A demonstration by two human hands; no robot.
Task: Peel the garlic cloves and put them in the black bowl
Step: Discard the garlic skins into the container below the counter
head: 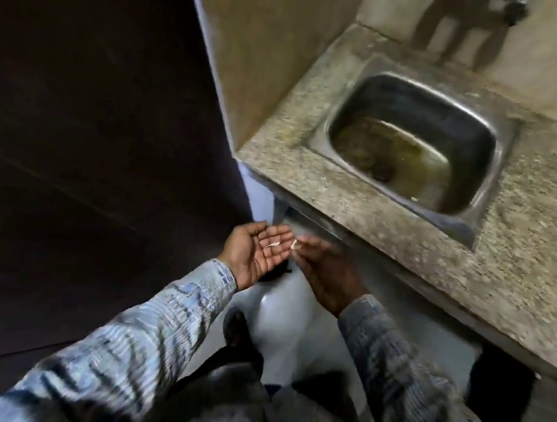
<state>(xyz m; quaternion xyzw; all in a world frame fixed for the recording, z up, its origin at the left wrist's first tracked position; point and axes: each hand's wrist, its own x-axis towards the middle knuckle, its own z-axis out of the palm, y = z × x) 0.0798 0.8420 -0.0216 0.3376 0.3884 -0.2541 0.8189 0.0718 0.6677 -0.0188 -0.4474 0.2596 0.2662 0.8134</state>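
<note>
My left hand (259, 253) is held palm up below the counter edge, fingers spread, with a thin white scrap of garlic skin (271, 245) lying on the fingers. My right hand (324, 270) is beside it, blurred, palm turned down and fingers apart, with another small white piece of skin (294, 245) at its fingertips. Both hands are over a pale rounded container (281, 317) on the floor. No garlic cloves and no black bowl are in view.
A speckled stone counter (523, 257) holds a steel sink (415, 142) with murky water in its bottom. A dark door or panel (88, 139) fills the left. A beige wall (254, 36) stands behind. My foot (240, 335) shows below the hands.
</note>
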